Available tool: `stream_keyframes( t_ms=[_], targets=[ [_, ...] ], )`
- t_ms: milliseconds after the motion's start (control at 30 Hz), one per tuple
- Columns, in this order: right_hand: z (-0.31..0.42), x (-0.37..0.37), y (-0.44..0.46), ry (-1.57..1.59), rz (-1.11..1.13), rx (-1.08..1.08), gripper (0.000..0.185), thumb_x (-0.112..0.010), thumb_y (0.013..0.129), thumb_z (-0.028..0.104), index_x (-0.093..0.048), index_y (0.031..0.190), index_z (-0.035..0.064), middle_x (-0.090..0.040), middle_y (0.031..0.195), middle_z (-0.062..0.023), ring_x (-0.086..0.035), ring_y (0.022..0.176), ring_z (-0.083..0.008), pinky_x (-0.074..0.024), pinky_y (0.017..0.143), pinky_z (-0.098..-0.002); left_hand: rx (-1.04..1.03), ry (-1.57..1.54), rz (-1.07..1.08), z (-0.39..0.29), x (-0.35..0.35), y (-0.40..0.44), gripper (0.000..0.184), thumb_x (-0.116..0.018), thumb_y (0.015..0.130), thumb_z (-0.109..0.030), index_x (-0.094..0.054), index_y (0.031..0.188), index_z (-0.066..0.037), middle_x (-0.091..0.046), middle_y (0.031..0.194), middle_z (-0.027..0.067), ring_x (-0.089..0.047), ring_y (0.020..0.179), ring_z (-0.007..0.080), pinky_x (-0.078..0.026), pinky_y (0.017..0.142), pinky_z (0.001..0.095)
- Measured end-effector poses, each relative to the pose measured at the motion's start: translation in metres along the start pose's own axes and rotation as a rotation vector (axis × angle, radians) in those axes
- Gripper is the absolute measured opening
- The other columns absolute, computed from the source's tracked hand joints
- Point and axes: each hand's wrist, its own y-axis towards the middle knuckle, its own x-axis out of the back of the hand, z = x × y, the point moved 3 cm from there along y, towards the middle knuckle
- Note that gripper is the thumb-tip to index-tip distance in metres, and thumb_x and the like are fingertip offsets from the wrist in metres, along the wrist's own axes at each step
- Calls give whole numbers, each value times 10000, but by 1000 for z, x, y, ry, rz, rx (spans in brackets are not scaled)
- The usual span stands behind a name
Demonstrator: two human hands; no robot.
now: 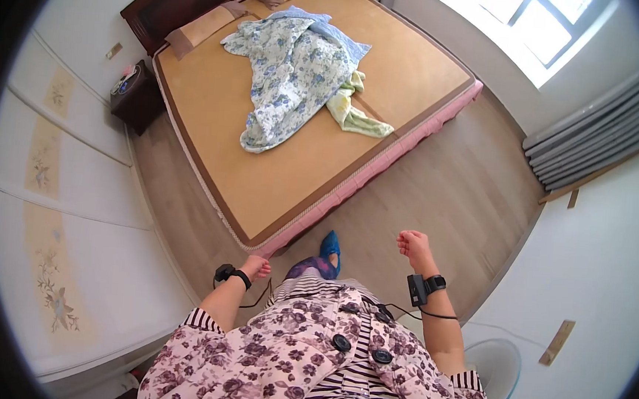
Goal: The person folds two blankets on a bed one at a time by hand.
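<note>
My left hand [258,267] hangs by the near corner of the bed, its fingers curled in, and I see nothing in it. My right hand [414,249] is raised over the wooden floor, closed in a loose fist with nothing showing in it. In front of me is a large bed [212,147] covered with a tan mat with a brown border. A crumpled blue floral blanket [299,68] lies on its middle, apart from both hands. Beside it, a light green cloth [358,117] stretches toward the bed's right edge.
Two pillows [205,28] lie by the dark headboard [163,3]. A dark nightstand [138,98] stands left of the bed, near white wardrobe doors [98,191]. At right are a grey curtain [598,130], a white wall and a clear bin-like container [497,367]. Cables run from the wrist devices.
</note>
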Motion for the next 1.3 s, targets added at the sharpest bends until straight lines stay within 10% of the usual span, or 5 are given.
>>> stream_keyframes(
  t_ms=[233, 500, 733, 1067, 1300],
  targets=[
    [-4, -43, -53, -25, -66, -7, 103, -527, 814, 120, -562, 822, 23, -587, 711, -62, -550, 566, -115, -438, 474, -222, -58, 62, 41, -14, 52, -31, 165, -457, 845, -138, -547, 919, -21, -593, 777, 93, -587, 647, 184, -480, 544, 293],
    [267, 99, 216, -204, 132, -126, 118, -524, 818, 126, -562, 821, 14, -597, 726, -81, -577, 597, -147, -457, 503, -252, -219, -165, -25, -275, -206, -10, 164, -410, 838, -85, -531, 932, -27, -596, 807, 102, -595, 721, 189, -495, 627, 291],
    [343, 81, 269, -309, 317, -133, 133, -518, 829, 130, -573, 826, 8, -598, 718, -76, -580, 600, -155, -460, 510, -260, 94, -400, -217, -177, -244, -49, 135, -463, 813, -133, -547, 861, -40, -596, 708, 87, -597, 602, 207, -486, 529, 340],
    [437, 155, 325, -366, 267, -183, 136, -520, 828, 132, -577, 767, 24, -589, 694, -63, -569, 592, -141, -445, 497, -250, 68, -533, -115, -277, -379, -42, 156, -430, 827, -114, -534, 905, -28, -601, 795, 112, -606, 695, 223, -494, 604, 357],
    [438, 150, 352, -298, 256, -235, 142, -528, 830, 149, -577, 785, 23, -599, 678, -73, -585, 564, -162, -453, 474, -263, -42, -483, -5, -364, -340, 76, 151, -444, 827, -142, -543, 889, -46, -597, 809, 97, -595, 706, 191, -492, 612, 310]
  ],
)
